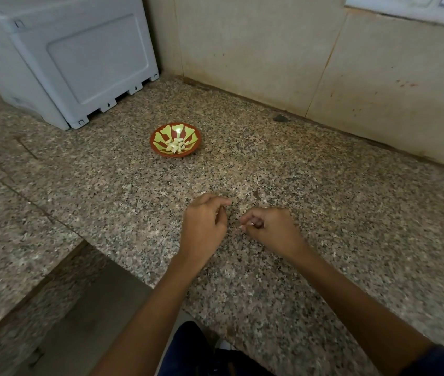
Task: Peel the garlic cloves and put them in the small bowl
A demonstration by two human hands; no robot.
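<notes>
Two hands over counter [351, 213]: right hand [272, 229] pinching garlic clove [246, 226], left hand [204, 221] curled.

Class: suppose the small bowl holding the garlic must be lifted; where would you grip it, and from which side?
Probably pinch the small bowl's near rim from the person's side: its wall flares outward, that edge sits unobstructed, and the peeled garlic lies low inside, clear of the rim.

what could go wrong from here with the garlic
1. The right hand pinches a small pale piece, probably a garlic clove, at its fingertips only; it could slip onto the speckled granite counter and be hard to spot there.
2. The small bowl sits well beyond both hands, so a clove might drop on the way over.
3. The left hand is curled and its contents are hidden; loose peel may scatter.
</notes>
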